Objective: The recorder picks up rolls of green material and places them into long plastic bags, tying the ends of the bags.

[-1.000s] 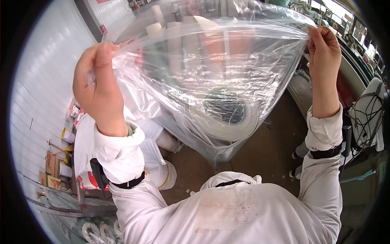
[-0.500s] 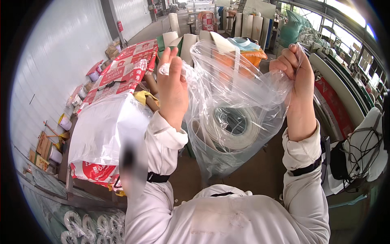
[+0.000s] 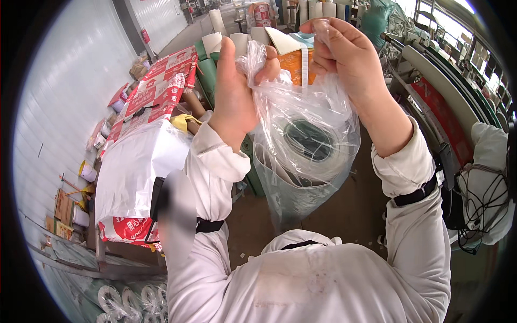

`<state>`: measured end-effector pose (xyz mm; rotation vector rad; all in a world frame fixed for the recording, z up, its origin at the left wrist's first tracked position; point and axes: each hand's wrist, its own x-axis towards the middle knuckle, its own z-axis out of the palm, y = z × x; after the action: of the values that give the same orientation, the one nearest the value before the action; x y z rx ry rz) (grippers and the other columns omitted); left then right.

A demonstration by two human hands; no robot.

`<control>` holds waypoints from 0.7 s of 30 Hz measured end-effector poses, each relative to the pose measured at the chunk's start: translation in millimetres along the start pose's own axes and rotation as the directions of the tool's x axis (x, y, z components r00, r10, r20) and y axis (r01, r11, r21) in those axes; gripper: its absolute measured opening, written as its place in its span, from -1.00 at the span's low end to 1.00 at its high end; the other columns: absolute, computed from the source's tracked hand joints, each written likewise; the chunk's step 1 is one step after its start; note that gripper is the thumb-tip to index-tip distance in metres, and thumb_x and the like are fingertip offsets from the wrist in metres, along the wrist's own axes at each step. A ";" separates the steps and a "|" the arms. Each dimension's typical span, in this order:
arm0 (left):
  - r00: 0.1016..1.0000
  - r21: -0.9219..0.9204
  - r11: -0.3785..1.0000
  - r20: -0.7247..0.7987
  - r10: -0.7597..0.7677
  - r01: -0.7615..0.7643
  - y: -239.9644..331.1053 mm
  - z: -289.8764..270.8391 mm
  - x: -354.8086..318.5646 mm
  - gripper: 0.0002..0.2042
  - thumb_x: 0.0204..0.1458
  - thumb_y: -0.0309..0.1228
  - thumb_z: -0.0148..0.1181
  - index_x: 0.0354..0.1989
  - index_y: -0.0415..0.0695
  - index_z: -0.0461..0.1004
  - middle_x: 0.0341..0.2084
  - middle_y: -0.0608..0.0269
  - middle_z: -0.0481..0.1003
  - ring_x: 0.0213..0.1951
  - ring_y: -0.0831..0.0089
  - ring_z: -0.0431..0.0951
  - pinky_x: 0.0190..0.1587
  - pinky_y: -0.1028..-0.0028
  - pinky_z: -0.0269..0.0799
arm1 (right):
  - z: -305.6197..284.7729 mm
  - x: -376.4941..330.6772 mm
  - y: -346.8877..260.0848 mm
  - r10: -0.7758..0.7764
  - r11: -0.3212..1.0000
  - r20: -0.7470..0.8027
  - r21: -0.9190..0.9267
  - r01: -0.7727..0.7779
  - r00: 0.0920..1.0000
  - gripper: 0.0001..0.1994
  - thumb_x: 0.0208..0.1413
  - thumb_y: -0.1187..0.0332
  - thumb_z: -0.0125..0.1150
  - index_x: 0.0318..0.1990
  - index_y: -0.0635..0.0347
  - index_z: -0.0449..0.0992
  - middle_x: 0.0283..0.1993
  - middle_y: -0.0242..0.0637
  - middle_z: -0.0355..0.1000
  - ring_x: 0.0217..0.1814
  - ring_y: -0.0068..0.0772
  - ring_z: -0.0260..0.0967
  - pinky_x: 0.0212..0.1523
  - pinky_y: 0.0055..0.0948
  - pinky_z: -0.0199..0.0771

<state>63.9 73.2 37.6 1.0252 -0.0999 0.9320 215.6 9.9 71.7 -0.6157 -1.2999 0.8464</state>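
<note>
A clear plastic bag (image 3: 336, 185) hangs in front of me between my two raised hands. My left hand (image 3: 234, 107) is closed round its gathered left top corner, thumb pointing up, the bunched plastic bulging between thumb and fingers. With fingers and thumb pressed together, my right hand (image 3: 350, 62) pinches the bag's upper right edge. Through the crinkled film shows a coil of pale strip (image 3: 329, 155) with a dark open centre. Whether it sits inside the bag or behind it I cannot tell.
At left stands a bench carrying red-and-white printed sheeting (image 3: 161, 81) and a white sheet (image 3: 126, 167). Ahead are upright rolls and an orange package (image 3: 290, 64). Long rolls (image 3: 436, 75) lie on a rack at right, near a black cable (image 3: 479, 188). Wrapped coils (image 3: 110, 299) lie lower left.
My right hand has moved left and up, closer to the left hand. The bag's spread top has narrowed and bunched. My left fingers have curled from upright round the plastic.
</note>
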 end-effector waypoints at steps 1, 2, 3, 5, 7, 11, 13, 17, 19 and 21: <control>1.000 0.008 1.000 -0.011 0.007 -0.006 0.7 4.2 -3.1 -0.72 0.09 -0.18 -0.10 -0.43 -0.15 0.35 -0.69 0.42 0.19 -0.60 0.57 0.23 -0.51 0.57 0.21 | 1.4 0.0 1.9 0.004 0.999 0.041 -0.047 -0.002 0.999 -0.77 0.15 0.33 -0.12 -0.27 0.33 0.40 -0.69 -0.57 -0.02 -0.67 -0.72 -0.14 -0.58 -0.64 0.04; 1.000 0.009 1.000 -0.010 0.009 -0.009 0.1 4.6 -4.8 -0.72 0.09 -0.18 -0.10 -0.43 -0.15 0.35 -0.69 0.42 0.19 -0.60 0.57 0.23 -0.51 0.57 0.21 | 2.6 -1.3 3.9 0.006 0.999 0.055 -0.042 -0.003 0.998 -0.78 0.15 0.34 -0.11 -0.28 0.30 0.43 -0.69 -0.57 0.02 -0.65 -0.72 -0.12 -0.58 -0.65 0.04; 0.998 0.050 0.999 -0.068 0.001 0.002 -1.2 3.9 -6.0 -0.74 0.08 -0.20 -0.07 -0.41 -0.15 0.36 -0.63 0.39 0.26 -0.54 0.56 0.29 -0.44 0.56 0.25 | 3.5 -2.5 3.4 0.004 0.999 0.058 -0.042 -0.002 0.998 -0.78 0.15 0.34 -0.11 -0.28 0.30 0.43 -0.69 -0.57 0.02 -0.65 -0.72 -0.12 -0.58 -0.65 0.04; 0.983 0.128 0.991 -0.185 -0.006 0.030 -5.7 1.8 -8.1 -0.79 0.06 -0.26 -0.02 -0.38 -0.16 0.39 -0.50 0.33 0.39 -0.41 0.54 0.40 -0.31 0.53 0.34 | 3.3 -4.1 2.3 -0.036 0.985 0.062 -0.164 0.046 0.997 -0.77 0.14 0.34 -0.09 -0.31 0.30 0.46 -0.66 -0.54 0.13 -0.58 -0.69 0.10 -0.52 -0.67 0.14; 0.991 0.238 0.971 -0.127 0.038 -0.007 -11.4 0.6 -11.0 -0.82 0.04 -0.32 0.00 -0.35 -0.18 0.39 -0.47 0.31 0.40 -0.40 0.54 0.41 -0.30 0.54 0.33 | 1.3 2.3 10.5 -0.269 0.910 0.207 -0.265 0.318 0.941 -0.77 0.13 0.34 -0.08 -0.31 0.30 0.47 -0.61 -0.50 0.22 -0.49 -0.64 0.20 -0.46 -0.65 0.21; 0.998 0.347 0.938 -0.065 0.005 0.018 -13.3 20.3 -21.8 -0.84 -0.07 -0.50 0.06 -0.29 -0.25 0.40 -0.45 0.26 0.42 -0.39 0.53 0.41 -0.34 0.57 0.29 | 3.1 16.4 10.2 -0.267 0.413 0.708 -0.529 0.741 0.654 -0.79 0.08 0.39 -0.02 -0.23 0.31 0.48 -0.23 -0.31 0.40 -0.13 -0.44 0.29 -0.07 -0.41 0.25; 0.994 0.313 0.944 -0.064 -0.086 0.102 -6.0 13.8 -26.9 -0.83 -0.11 -0.52 0.07 -0.31 -0.27 0.40 -0.47 0.29 0.39 -0.42 0.53 0.37 -0.38 0.58 0.24 | 11.5 10.3 9.6 -0.024 0.635 0.584 -0.618 0.464 0.811 -0.80 0.10 0.39 -0.03 -0.20 0.26 0.48 -0.23 -0.30 0.40 -0.19 -0.47 0.32 -0.14 -0.47 0.32; 0.987 0.155 0.980 0.081 -0.136 0.122 -3.4 4.9 -27.5 -0.86 -0.12 -0.52 0.07 -0.34 -0.27 0.39 -0.50 0.31 0.37 -0.48 0.54 0.34 -0.40 0.57 0.23 | 5.9 2.2 10.7 0.274 0.951 0.449 -0.256 -0.171 0.851 -0.79 0.09 0.39 0.01 -0.17 0.29 0.45 -0.24 -0.28 0.41 -0.27 -0.54 0.37 -0.25 -0.62 0.40; 0.980 0.300 0.939 0.052 -0.192 0.168 2.8 9.0 -31.1 -0.85 -0.03 -0.40 0.08 -0.38 -0.25 0.38 -0.55 0.32 0.35 -0.53 0.56 0.30 -0.43 0.57 0.21 | -3.6 -1.0 18.0 0.266 0.955 0.460 -0.006 -0.297 0.847 -0.79 0.08 0.40 0.03 -0.17 0.30 0.44 -0.27 -0.28 0.41 -0.29 -0.56 0.38 -0.28 -0.67 0.41; 0.985 0.362 0.919 0.014 -0.170 0.153 -2.1 12.3 -33.7 -0.80 0.00 -0.32 0.06 -0.39 -0.24 0.38 -0.56 0.31 0.35 -0.53 0.55 0.31 -0.43 0.56 0.22 | -9.0 -1.3 31.5 0.197 0.980 0.387 -0.057 -0.189 0.901 -0.80 0.06 0.42 0.05 -0.20 0.35 0.42 -0.30 -0.29 0.41 -0.29 -0.55 0.38 -0.26 -0.66 0.42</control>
<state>48.3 42.6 26.8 1.3734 0.1229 0.7908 218.4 27.4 44.1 -0.6162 -1.6276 1.1657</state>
